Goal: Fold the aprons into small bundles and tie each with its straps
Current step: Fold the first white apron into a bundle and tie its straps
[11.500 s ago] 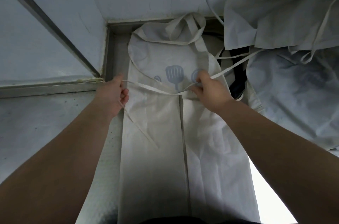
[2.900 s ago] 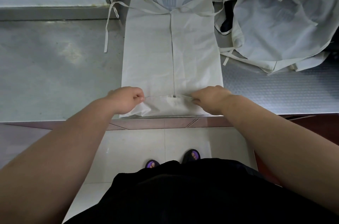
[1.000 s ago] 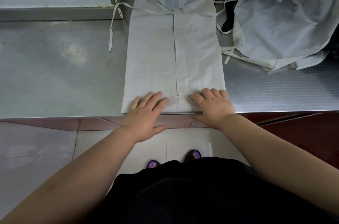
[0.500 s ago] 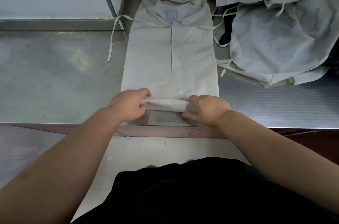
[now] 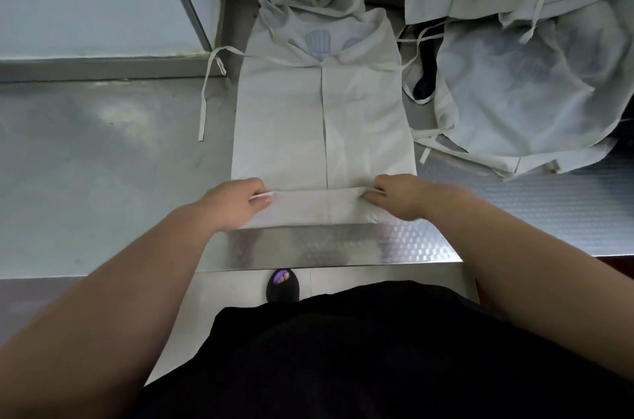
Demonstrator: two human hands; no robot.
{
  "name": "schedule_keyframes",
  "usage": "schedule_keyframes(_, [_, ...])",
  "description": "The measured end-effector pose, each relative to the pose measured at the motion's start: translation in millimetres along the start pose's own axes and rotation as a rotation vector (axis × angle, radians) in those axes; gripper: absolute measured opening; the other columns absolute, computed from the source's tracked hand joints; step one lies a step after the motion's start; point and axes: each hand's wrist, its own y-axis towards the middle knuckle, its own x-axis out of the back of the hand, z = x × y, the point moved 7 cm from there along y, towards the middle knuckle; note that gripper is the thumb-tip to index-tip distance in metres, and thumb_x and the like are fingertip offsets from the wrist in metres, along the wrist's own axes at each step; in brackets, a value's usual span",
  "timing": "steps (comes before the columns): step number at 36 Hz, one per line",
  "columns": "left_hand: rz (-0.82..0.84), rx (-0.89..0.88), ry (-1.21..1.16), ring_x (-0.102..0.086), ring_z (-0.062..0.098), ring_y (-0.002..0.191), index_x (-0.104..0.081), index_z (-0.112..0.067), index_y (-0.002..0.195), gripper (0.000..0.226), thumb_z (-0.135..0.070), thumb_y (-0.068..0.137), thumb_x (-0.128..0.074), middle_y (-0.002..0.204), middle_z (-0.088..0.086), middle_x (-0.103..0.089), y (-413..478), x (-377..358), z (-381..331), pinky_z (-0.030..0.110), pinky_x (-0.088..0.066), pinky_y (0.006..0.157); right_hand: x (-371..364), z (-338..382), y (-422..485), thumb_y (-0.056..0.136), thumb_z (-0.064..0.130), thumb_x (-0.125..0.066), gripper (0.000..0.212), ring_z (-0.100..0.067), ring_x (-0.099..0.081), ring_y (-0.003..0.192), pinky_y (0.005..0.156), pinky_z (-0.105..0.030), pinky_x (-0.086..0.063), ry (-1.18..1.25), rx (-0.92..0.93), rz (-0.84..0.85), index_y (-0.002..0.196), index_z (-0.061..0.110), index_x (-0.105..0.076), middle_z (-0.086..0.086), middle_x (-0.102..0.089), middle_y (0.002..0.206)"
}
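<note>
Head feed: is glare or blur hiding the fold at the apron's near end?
Head view: the fold on the apron between the left hand and right hand reads clearly; soft glare sits on the bare counter to its left; the apron pile at right looks slightly soft; wide-angle bending at the edges.

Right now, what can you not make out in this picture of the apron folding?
Head view only.
- Fingertips of left hand and right hand: curled into the rolled edge of the apron.
- The pile of aprons: cut off by top and right edges; number unclear.
- A dark item beside it: mostly covered by cloth.
</note>
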Motion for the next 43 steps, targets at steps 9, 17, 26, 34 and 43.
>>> schedule_keyframes(9, [-0.225,0.05,0.031,-0.055,0.022,0.091,-0.056,-0.023,0.085,0.021,-0.044,0.086,-0.061,0.094,-0.001,-0.056,7,14,10,0.031,-0.042,0.073,3,-20,1,0.098,0.043,-0.036,0.032,-0.025,-0.053,0.092,0.077,-0.034,-0.037,-0.13,-0.219,-0.151,0.114,0.019,-0.048,-0.004,-0.058,0.103])
schedule_keyframes(17, [-0.338,-0.418,0.16,-0.06,0.032,0.095,-0.069,-0.017,0.104,0.041,-0.002,0.072,-0.048,0.104,0.004,-0.065,-10,-5,-44,0.041,-0.043,0.082,-4,31,0,0.092,0.024,-0.046,0.033,-0.025,-0.045,0.116,0.098,-0.036,-0.027,-0.376,0.164,-0.314,0.125,0.026,-0.051,-0.003,-0.048,0.126])
schedule_keyframes(26, [-0.17,-0.305,0.179,-0.037,0.014,0.124,-0.047,-0.03,0.128,0.074,-0.07,0.068,-0.062,0.129,-0.011,-0.041,-13,-13,-41,0.031,-0.025,0.104,-14,29,-6,0.093,0.054,-0.041,0.052,-0.022,-0.043,0.126,0.103,-0.033,-0.028,-0.258,0.222,-0.291,0.134,0.023,-0.044,0.002,-0.039,0.144])
schedule_keyframes(34, [-0.106,-0.202,-0.036,-0.055,0.016,0.1,-0.064,-0.03,0.105,0.019,-0.024,0.089,-0.057,0.098,-0.009,-0.065,10,19,-33,0.024,-0.035,0.076,15,21,-5,0.087,0.06,-0.047,0.043,-0.026,-0.051,0.102,0.078,-0.032,-0.038,-0.161,0.111,-0.168,0.114,0.027,-0.051,-0.001,-0.061,0.103])
schedule_keyframes(43, [-0.139,0.028,0.004,-0.055,0.027,0.091,-0.057,-0.02,0.108,0.024,-0.038,0.095,-0.048,0.102,0.009,-0.063,34,41,8,0.031,-0.039,0.072,31,0,21,0.101,0.038,-0.03,0.026,-0.028,-0.052,0.081,0.07,-0.036,-0.042,-0.083,-0.016,-0.162,0.113,0.016,-0.037,-0.006,-0.053,0.088])
